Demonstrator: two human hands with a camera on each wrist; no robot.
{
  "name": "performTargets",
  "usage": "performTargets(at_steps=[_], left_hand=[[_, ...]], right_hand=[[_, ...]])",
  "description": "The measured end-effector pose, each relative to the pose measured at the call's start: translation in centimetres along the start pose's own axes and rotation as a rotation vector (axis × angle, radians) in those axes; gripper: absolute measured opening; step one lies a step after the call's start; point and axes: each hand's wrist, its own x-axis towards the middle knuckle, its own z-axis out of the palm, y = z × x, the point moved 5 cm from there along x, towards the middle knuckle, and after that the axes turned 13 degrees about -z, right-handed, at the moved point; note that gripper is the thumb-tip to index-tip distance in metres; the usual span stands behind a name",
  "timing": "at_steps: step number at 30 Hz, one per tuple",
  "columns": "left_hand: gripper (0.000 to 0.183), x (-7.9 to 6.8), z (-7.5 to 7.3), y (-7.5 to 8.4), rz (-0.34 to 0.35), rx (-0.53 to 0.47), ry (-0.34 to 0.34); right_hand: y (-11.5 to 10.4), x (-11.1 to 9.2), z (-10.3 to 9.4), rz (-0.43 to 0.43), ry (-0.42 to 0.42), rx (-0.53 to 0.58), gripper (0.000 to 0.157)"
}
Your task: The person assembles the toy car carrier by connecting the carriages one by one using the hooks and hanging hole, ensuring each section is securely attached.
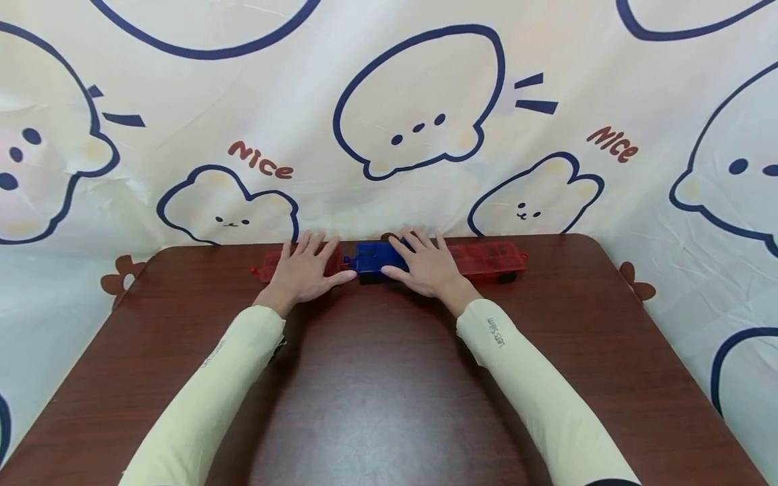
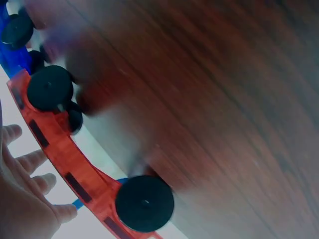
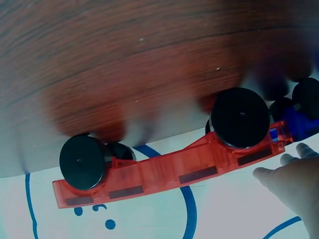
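Observation:
Three see-through plastic toy wagons stand in a row along the table's far edge: a red wagon [image 1: 267,262] on the left, a blue wagon [image 1: 372,258] in the middle, a longer-looking red wagon [image 1: 494,259] on the right. My left hand [image 1: 306,270] rests over the left red wagon with fingers spread and fairly straight. Over the right part of the blue wagon lies my right hand [image 1: 429,266], its fingers also spread. Black wheels [image 2: 144,203] show under the left wagon in the left wrist view, and a black wheel [image 3: 240,118] under the right wagon in the right wrist view. My hands partly hide the wagons.
The dark brown wooden table [image 1: 365,378] reflects light near its middle. Behind it and at both sides hangs a pale cloth [image 1: 401,196] printed with blue-outlined cartoon animals and the word "Nice". The wagons stand close to this cloth.

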Motion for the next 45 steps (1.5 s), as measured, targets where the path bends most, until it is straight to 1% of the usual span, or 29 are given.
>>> performTargets(at_steps=[9,13,17,26,31,39,45], left_hand=[[0.098,0.0,-0.3,1.7,0.007,-0.002,0.035],[0.096,0.0,-0.4,2.6,0.019,-0.015,0.043],[0.093,-0.1,-0.5,3.2,0.023,-0.013,0.052],[0.092,-0.3,-0.6,4.1,0.027,-0.021,0.039],[0.089,-0.4,-0.7,4.7,0.043,-0.022,0.047],[0.086,0.0,-0.5,5.9,0.061,-0.005,0.049],[0.083,0.3,-0.5,7.0,0.072,-0.016,0.031]], right_hand=[[0.5,-0.9,-0.6,0.007,0.012,0.002,0.082],[1.0,-1.5,-0.5,0.014,0.014,0.003,0.082],[1.5,-2.4,-0.4,0.029,0.018,0.022,0.081],[2.5,-3.8,-0.8,0.036,0.037,0.009,0.082],[3.2,-4.5,-1.1,0.044,0.056,0.006,0.081],[4.4,-5.7,-1.1,0.076,0.069,0.063,0.08],[5.1,-6.4,-0.8,0.088,0.078,0.06,0.079]])
